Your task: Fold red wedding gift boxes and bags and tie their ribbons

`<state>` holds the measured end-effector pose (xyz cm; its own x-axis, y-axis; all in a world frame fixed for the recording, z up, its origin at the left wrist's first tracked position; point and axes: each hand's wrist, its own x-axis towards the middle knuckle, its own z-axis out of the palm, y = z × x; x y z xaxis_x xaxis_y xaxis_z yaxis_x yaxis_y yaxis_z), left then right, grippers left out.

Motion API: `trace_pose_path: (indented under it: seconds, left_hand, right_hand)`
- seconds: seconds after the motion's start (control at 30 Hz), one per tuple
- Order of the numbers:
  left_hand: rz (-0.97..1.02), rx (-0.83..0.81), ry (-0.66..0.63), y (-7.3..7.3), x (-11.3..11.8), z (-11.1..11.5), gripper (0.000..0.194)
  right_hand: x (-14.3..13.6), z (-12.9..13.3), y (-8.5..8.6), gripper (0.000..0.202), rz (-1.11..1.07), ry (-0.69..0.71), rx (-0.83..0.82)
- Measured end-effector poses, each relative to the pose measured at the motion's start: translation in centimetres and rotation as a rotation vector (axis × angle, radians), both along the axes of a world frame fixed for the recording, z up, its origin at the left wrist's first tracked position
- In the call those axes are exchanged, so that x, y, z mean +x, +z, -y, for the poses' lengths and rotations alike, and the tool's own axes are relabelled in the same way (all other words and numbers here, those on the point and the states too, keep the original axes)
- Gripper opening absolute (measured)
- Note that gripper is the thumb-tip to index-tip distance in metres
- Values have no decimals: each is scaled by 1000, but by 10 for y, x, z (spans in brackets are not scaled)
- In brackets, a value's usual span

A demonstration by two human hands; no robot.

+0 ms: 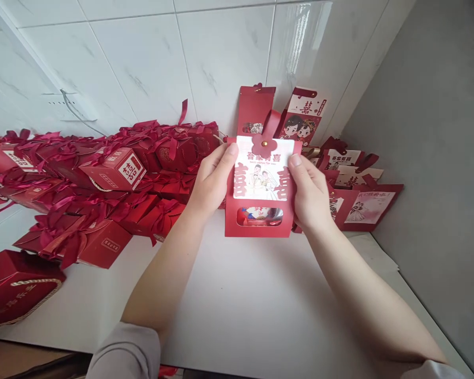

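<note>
Between my two hands, a red wedding candy box (263,181) is held upright, its front toward me. It has a white panel with a cartoon couple, a flower-shaped tab with a strap at the top, and a small window low down showing colourful wrapped contents. My left hand (215,176) grips its left edge, thumb in front. On the right edge, my right hand (310,192) does the same. The fingers behind the box are hidden. Behind it, a red candy box (256,108) and one with a cartoon couple (303,118) stand by the wall.
Many red gift boxes with ribbons (106,173) are piled on the left of the white table (229,300). A rope-handled red box (19,287) sits near the front left edge. More candy boxes (369,208) stand at right beside the grey wall (426,158). A socket (69,107) is on the tiled wall.
</note>
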<state>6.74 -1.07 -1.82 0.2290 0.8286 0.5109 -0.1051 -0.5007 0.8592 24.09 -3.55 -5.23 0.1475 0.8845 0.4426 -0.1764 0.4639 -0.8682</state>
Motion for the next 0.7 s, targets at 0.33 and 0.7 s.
trace_pose_path:
  seconds: [0.33,0.7]
  left_hand:
    - [-380,-61,-318,18,-12,26,63]
    - [-141,-93,-167,-7,-8,-11,52]
  right_hand:
    - [10,6,17,30,-159,-455,365]
    - [3,8,11,49,344,-267,209]
